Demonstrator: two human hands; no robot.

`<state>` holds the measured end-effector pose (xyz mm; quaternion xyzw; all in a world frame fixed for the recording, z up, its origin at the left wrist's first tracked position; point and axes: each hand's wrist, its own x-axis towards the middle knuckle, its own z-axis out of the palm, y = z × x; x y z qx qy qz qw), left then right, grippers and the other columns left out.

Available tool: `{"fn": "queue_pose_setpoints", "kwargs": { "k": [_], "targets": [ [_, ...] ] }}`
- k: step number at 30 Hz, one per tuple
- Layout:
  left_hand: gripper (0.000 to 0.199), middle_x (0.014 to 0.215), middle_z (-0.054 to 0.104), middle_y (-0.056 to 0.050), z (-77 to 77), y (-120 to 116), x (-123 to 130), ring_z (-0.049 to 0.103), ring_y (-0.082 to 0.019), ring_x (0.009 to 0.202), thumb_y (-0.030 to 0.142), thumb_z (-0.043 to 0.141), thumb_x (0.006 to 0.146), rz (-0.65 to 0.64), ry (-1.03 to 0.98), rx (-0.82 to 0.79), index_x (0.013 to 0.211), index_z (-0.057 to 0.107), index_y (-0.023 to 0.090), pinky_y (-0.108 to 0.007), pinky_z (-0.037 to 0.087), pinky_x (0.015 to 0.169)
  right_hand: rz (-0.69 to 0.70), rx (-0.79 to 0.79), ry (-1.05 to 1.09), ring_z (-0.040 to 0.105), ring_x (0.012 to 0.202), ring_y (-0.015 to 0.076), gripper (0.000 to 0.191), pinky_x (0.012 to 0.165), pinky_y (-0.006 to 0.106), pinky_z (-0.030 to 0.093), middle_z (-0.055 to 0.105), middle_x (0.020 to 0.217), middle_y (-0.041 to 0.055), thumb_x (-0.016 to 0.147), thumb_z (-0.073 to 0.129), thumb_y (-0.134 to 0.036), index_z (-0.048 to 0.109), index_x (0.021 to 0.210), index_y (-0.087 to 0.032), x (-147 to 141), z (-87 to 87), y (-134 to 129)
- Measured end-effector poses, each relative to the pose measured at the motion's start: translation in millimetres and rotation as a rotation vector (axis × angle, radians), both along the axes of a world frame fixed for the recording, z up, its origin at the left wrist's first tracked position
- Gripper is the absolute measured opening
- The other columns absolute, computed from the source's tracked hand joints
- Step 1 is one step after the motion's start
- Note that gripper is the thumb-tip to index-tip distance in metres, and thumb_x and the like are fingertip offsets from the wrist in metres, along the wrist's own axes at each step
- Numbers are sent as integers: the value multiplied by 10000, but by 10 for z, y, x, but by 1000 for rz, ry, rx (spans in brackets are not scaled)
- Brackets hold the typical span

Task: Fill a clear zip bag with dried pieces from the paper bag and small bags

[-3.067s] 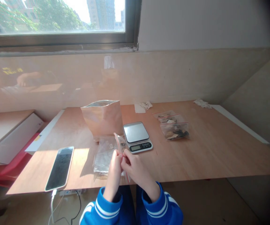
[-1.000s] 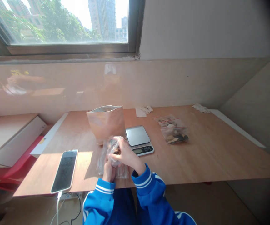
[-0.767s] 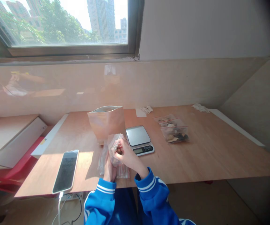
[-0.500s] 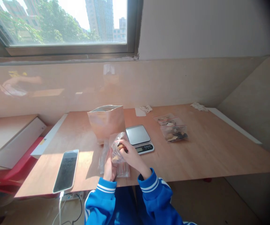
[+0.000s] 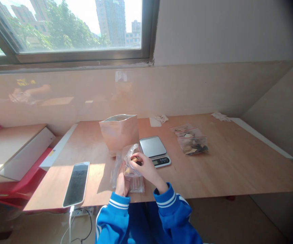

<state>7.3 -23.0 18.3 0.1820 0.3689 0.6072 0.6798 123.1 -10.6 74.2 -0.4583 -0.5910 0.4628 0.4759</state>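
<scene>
My left hand is closed around a clear plastic bag with some tan pieces inside. At the bag's mouth, my right hand pinches small dark-brown dried pieces; their exact kind is too small to tell. More clear plastic bags lie under and beside my hands on the table. Just behind stands an upright brown pouch with its top gaping and a silvery lining. To the right of the pouch is a kitchen scale with a bare metal plate.
Several zip bags of dried dark and pale pieces lie right of the scale. A phone with a charging cable rests at the left front edge. Crumpled white tissue lies at the back by the wall. A red chair stands at left.
The whole view has shifted slightly, so things appear a little further right. Both hands keep their hold at the bag, with the right fingers still at its mouth.
</scene>
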Motion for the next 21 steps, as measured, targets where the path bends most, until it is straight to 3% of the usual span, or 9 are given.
{"fn": "queue_pose_setpoints", "kwargs": {
  "k": [5, 8, 13, 16, 21],
  "targets": [
    [357, 1154, 675, -78, -4, -4, -31, 635, -222, 1046, 279, 610, 819, 8, -31, 3, 1159, 629, 172, -304, 530, 849, -94, -58, 250, 657, 837, 181, 259, 749, 310, 538, 690, 933, 58, 733, 659, -328, 645, 944, -178, 40, 70, -29],
    [418, 1114, 685, -81, -51, -17, -64, 655, -214, 991, 311, 625, 812, -5, -20, -5, 1211, 597, 190, -296, 537, 817, -153, -72, 384, 655, 877, 187, 300, 802, 332, 537, 683, 966, 65, 741, 670, -359, 633, 978, -178, 86, 89, -31],
    [465, 1016, 704, -65, -120, -28, -95, 680, -207, 882, 327, 672, 772, 2, -8, 3, 1214, 585, 211, -305, 554, 778, -198, -129, 607, 658, 896, 201, 314, 766, 344, 543, 675, 982, 65, 767, 638, -383, 588, 1023, -209, 172, 147, 27],
    [407, 965, 707, -39, -130, -21, -94, 682, -176, 807, 301, 660, 783, 19, -24, -28, 1179, 604, 224, -304, 557, 776, -205, -96, 729, 651, 902, 192, 269, 770, 337, 537, 665, 1004, 57, 763, 634, -357, 570, 989, -225, 194, 334, 133],
    [353, 952, 709, -37, -144, -2, -99, 677, -175, 776, 301, 626, 808, 21, -33, -55, 1154, 626, 230, -308, 562, 742, -192, 104, 764, 626, 887, 151, 228, 772, 293, 517, 627, 979, 34, 756, 613, -290, 538, 953, -204, 74, 901, 544]
  ]
}}
